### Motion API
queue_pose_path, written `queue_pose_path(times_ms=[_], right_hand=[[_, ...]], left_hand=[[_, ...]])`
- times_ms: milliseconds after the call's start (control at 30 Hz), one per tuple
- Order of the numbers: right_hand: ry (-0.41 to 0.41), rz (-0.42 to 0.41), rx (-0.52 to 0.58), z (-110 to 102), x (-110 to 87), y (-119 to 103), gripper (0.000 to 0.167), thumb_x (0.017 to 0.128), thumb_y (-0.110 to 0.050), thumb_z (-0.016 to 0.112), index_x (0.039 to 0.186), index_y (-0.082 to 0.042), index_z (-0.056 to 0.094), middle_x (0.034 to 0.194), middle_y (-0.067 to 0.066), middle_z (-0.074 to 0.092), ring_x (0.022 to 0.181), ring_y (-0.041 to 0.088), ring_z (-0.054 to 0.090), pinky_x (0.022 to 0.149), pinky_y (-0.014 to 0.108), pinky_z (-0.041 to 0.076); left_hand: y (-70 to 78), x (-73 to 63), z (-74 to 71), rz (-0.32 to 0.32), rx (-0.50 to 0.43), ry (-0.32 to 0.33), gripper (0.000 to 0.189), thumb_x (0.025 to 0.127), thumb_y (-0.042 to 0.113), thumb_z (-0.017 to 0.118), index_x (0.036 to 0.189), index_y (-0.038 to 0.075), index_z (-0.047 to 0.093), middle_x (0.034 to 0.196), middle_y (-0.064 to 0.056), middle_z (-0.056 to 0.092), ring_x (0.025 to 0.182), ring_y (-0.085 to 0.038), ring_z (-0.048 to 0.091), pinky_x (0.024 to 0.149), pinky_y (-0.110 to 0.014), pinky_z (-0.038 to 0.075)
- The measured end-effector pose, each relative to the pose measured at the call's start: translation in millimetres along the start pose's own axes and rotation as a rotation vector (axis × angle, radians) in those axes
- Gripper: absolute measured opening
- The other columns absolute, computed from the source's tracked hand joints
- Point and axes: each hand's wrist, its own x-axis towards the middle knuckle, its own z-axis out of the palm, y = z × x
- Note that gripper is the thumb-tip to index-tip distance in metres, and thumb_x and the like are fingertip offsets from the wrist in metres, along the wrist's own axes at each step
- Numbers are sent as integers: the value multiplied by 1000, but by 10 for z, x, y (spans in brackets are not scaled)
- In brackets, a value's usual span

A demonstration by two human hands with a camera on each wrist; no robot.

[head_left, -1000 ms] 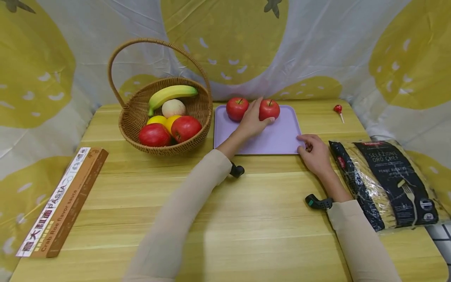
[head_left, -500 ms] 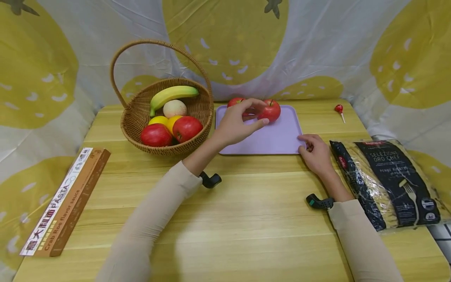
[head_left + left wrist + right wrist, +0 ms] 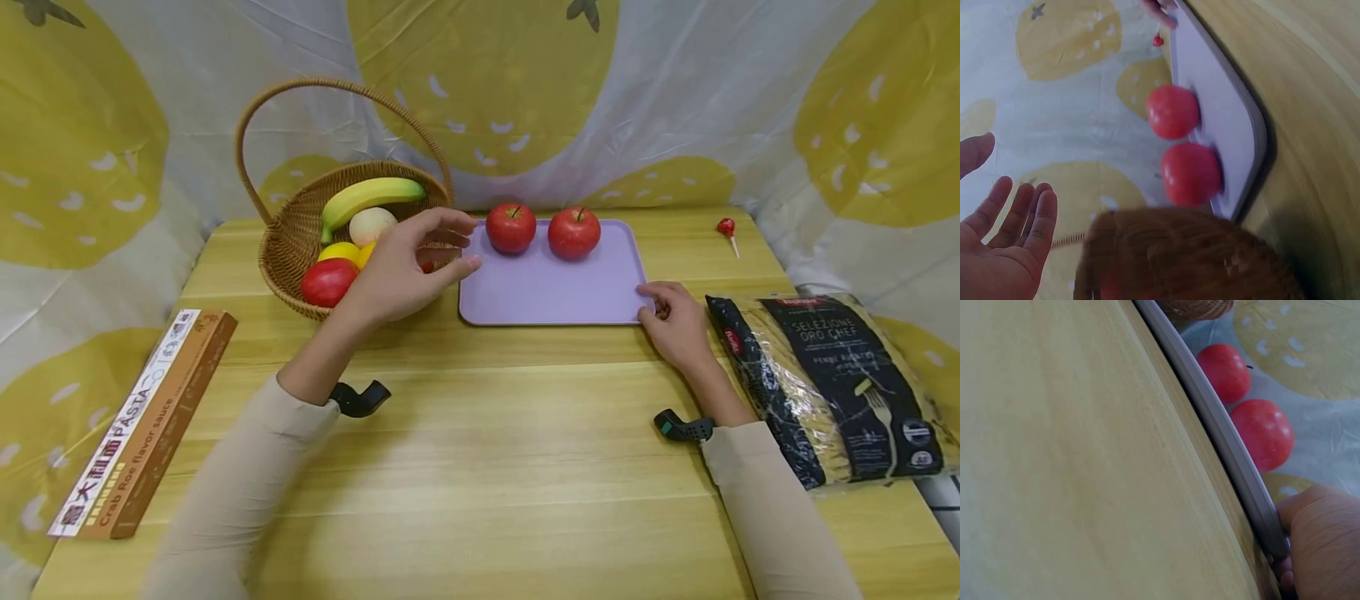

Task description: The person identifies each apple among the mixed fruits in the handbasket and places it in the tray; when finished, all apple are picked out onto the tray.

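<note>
Head view: the left hand [image 3: 408, 271], which was reaching between two red apples on the tray one second ago, is now hovering in front of the basket's right side, holding nothing, its thumb and fingers standing apart. The right hand [image 3: 675, 325] is staying where it was, pinching the right edge of the lilac tray [image 3: 547, 292] between thumb and fingers; the right wrist view is showing that grip close on the raised rim. With the left hand away, the left apple [image 3: 511, 229] and the right apple [image 3: 573, 233] are both showing whole, sitting apart along the tray's far side, in the same spots as before, their round skins shining around short dark stems. The tray is lying flat, smooth and matte with rounded corners, on the pale-grained wooden table [image 3: 480, 467]. The woven basket [image 3: 281, 262], ribbed and brown under its arched handle, is holding a curved banana [image 3: 372, 197], a pale round fruit [image 3: 367, 225], yellow fruit [image 3: 339, 252] and a glossy red fruit [image 3: 328, 282]. At the right, a crinkled, glossy plastic pasta bag [image 3: 832, 375] is lying near the right forearm; a long, slim carton [image 3: 153, 425] is resting at the far left.
</note>
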Motion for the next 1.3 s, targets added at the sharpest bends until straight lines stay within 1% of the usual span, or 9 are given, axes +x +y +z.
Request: queue_pose_path(times_ms=[100, 267, 367, 433, 533, 667, 833, 1033, 1300], right_hand=[[-2, 10, -1, -8, 2, -9, 35, 92, -9, 63, 126, -1, 72, 129, 19, 63, 90, 25, 53, 73, 22, 35], [4, 2, -2, -9, 0, -1, 35, 92, -8, 62, 125, 0, 72, 128, 20, 63, 90, 26, 53, 73, 22, 36], [6, 3, -2, -7, -1, 8, 35, 92, -8, 63, 124, 0, 72, 128, 20, 63, 89, 25, 53, 73, 22, 36], [5, 2, -2, -5, -1, 13, 35, 92, -8, 62, 125, 0, 72, 128, 19, 64, 89, 25, 53, 72, 22, 36], [1, 3, -3, -5, 0, 14, 35, 92, -8, 62, 125, 0, 72, 128, 19, 64, 89, 25, 53, 73, 22, 36], [-2, 2, 1, -8, 5, 5, 35, 93, -8, 62, 125, 0, 71, 129, 20, 63, 90, 25, 54, 73, 22, 36], [5, 2, 3, -11, 9, -8, 35, 92, -8, 63, 125, -1, 72, 128, 19, 64, 89, 24, 53, 73, 22, 35], [8, -6, 1, -26, 0, -23, 35, 92, -9, 62, 124, 0, 72, 127, 20, 64, 89, 26, 52, 74, 23, 36], [6, -1, 8, -19, -5, -14, 34, 92, -8, 63, 125, 0, 72, 127, 20, 64, 90, 25, 53, 73, 22, 36]], left_hand=[[-51, -91, -160, -23, 23, 31, 44, 91, 35, 79, 130, 21, 65, 128, 3, 67, 117, -16, 67, 102, -33, 56], [-103, -190, -366, -82, 116, 78, 50, 89, 45, 79, 132, 26, 64, 132, 7, 65, 122, -14, 65, 106, -36, 53], [-124, -221, -450, -127, 175, 77, 55, 87, 50, 79, 134, 27, 62, 134, 8, 63, 126, -18, 62, 109, -41, 51], [-148, -235, -488, -156, 197, 62, 58, 87, 50, 79, 136, 26, 61, 136, 5, 62, 129, -23, 60, 111, -45, 49], [-180, -251, -522, -189, 238, 37, 61, 86, 53, 79, 138, 25, 60, 138, 0, 61, 131, -30, 59, 112, -51, 47], [-220, -260, -542, -205, 286, 18, 63, 86, 54, 79, 139, 25, 60, 138, -3, 61, 132, -35, 59, 113, -55, 45], [-273, -264, -555, -209, 329, 10, 63, 86, 52, 79, 138, 22, 60, 141, -2, 60, 132, -35, 58, 111, -56, 45], [-345, -293, -552, -243, 388, -17, 72, 84, 59, 78, 142, 21, 58, 148, -3, 55, 134, -34, 55, 105, -57, 49], [-380, -294, -557, -259, 437, -41, 74, 84, 63, 75, 143, 23, 56, 149, -5, 53, 133, -33, 54, 102, -56, 51]])
